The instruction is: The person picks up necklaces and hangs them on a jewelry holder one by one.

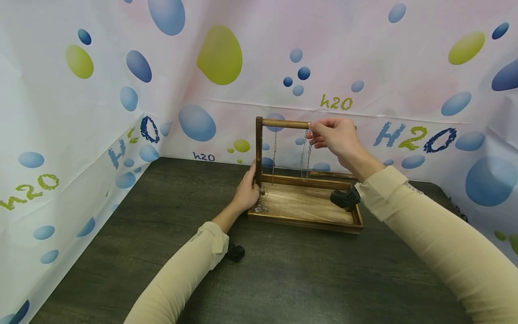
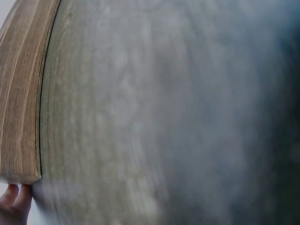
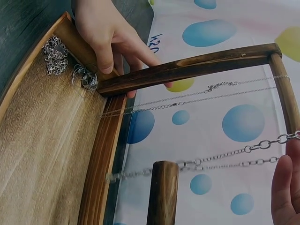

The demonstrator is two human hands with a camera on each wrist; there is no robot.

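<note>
A wooden jewelry stand [image 1: 259,150] has a shallow tray [image 1: 303,221] below and a bar [image 1: 285,123] above. My left hand [image 1: 245,191] holds its left post at the tray corner, thumb inside and fingers behind, as the right wrist view shows. In the left wrist view, fingertips [image 2: 21,199] show at the end of a wooden edge [image 2: 21,93]. Up at the bar, my right hand [image 1: 337,137] pinches a silver chain necklace [image 3: 220,157], which hangs in two strands. A finer chain [image 3: 187,97] hangs from the bar nearer the left post.
In the tray's left corner lie a heap of silver chain [image 3: 56,56] and some thin rings [image 3: 85,78]. Behind the tray's back edge a wooden rod [image 1: 332,174] shows. The dark table [image 1: 283,274] meets a patterned backdrop [image 1: 251,54] at the back and left.
</note>
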